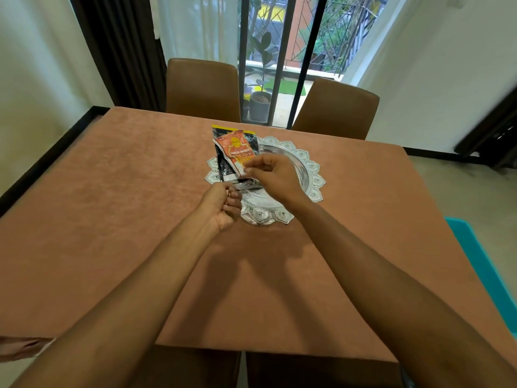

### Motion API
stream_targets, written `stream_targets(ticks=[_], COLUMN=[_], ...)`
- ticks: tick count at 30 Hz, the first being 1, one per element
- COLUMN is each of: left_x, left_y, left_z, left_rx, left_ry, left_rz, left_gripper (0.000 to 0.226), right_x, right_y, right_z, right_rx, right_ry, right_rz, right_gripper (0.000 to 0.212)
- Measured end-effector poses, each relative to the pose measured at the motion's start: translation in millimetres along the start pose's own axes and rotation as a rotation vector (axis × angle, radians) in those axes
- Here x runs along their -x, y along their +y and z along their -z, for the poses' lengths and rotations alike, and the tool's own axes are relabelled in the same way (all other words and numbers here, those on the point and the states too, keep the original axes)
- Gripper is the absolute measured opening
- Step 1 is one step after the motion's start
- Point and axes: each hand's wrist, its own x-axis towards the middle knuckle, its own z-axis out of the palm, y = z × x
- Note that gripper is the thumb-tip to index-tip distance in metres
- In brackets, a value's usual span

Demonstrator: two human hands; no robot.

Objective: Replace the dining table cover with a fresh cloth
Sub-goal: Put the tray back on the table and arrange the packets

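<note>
Cover (112, 197): rust-brown cloth spread flat over the whole tabletop, beneath both hands; it probably can't come off until the things on it are cleared
Left hand (223, 205): fingers curled, seemingly pinching the black packet (222, 163) by its lower edge
Orange packet (237, 152): held against the black one, above the tray
Right hand (272, 175): pinching the orange packet's corner, just beside the left
Tray (310, 169): silver, resting mid-cover

Tray (310, 166) partly hidden behind right hand (275, 176), packets (236, 151).
</note>
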Motion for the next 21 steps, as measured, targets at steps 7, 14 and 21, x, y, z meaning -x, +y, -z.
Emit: stream_targets(ticks=[7,14,21], left_x=[-2.5,-1.0,4.4], left_y=[17.7,33.4,31.3], left_z=[21.0,40.7,45.9], left_rx=[-0.09,-0.095,-0.178], left_ry=[0.109,0.124,0.179], left_rz=[-0.091,-0.106,-0.145], left_gripper=[0.041,0.036,0.034], right_x=[-44.5,-49.7,-24.5], right_y=[6.5,29.5,49.8], right_z=[-44.9,-59.3,-6.9], right_rx=[0.713,0.901,0.951], right_ry=[0.003,-0.073,-0.113], right_rz=[0.11,0.007,0.002], right_gripper=[0.068,0.058,0.062])
